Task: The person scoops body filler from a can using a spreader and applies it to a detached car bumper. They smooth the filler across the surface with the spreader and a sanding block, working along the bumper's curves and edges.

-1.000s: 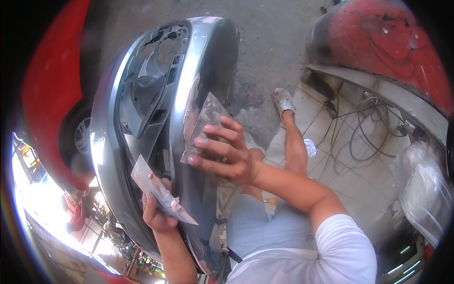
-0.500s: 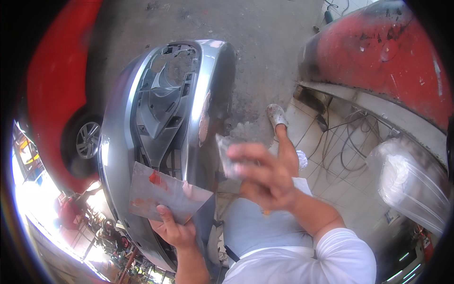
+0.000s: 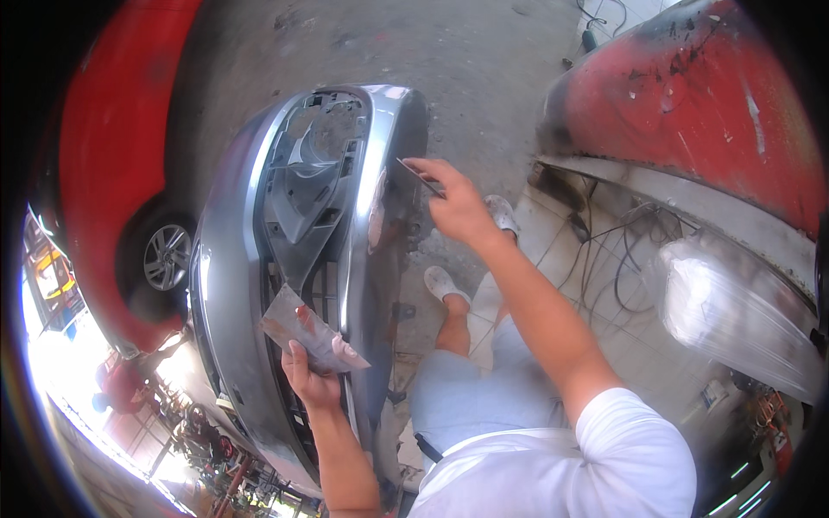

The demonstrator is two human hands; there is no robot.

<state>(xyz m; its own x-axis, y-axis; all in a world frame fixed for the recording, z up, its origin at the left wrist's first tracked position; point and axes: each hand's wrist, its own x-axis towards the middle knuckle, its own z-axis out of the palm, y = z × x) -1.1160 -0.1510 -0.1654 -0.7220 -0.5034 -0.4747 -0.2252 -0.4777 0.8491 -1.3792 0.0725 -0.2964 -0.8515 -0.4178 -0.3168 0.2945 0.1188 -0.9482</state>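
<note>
My left hand [image 3: 311,382] grips a thin, flat mixing plate [image 3: 283,318] by its near edge, thumb on top. On the plate lie a dab of pink body filler [image 3: 347,351] and a reddish smear. My right hand [image 3: 462,209] pinches a thin, flat spreader [image 3: 422,179], seen nearly edge-on. Its tip is close to the right side of a silver-grey car bumper [image 3: 226,250]; I cannot tell whether they touch. A pinkish filler patch [image 3: 376,214] marks the bumper's right edge, left of the spreader. The plate is above the bumper's lower grille area.
A red car [image 3: 121,147] with its wheel [image 3: 166,257] stands to the left. At the right is a scuffed red panel [image 3: 665,121], with loose cables [image 3: 626,259] under it and a plastic-wrapped bundle [image 3: 734,302] nearby. My shoes [image 3: 446,285] are on the floor beside the bumper.
My right hand has moved forward with the spreader, from near the plate to beside the bumper's far right edge. The plate has tilted and shifted slightly right. The view has shifted a little.
</note>
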